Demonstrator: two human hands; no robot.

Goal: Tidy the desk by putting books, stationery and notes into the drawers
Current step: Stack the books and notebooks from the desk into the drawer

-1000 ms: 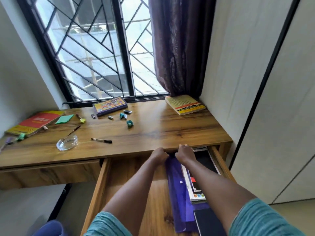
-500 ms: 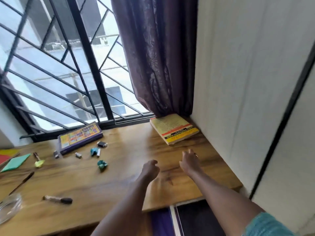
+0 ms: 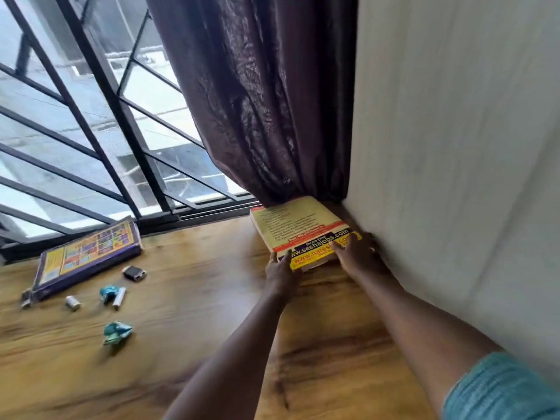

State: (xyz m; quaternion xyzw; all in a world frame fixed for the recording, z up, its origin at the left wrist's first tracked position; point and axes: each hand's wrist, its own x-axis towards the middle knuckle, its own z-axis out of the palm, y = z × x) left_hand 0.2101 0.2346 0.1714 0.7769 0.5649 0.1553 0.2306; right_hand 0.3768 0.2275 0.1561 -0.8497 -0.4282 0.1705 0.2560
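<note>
A thick yellow book lies flat in the desk's far right corner, against the curtain and the wall. My left hand grips its near left corner. My right hand holds its near right edge, thumb on the cover. A purple book with a colourful cover lies at the left by the window. Small stationery pieces are scattered near it: a black sharpener-like piece, a small white cylinder, a teal piece with a white stick and a crumpled teal paper. The drawers are out of view.
The wooden desk runs under a barred window. A dark purple curtain hangs over the far right corner. A pale wall bounds the desk's right side, close to my right hand.
My hands have left the open drawer, reached across the desk and taken hold of the yellow book. My view has moved forward and up, so the drawer has dropped out of sight.
</note>
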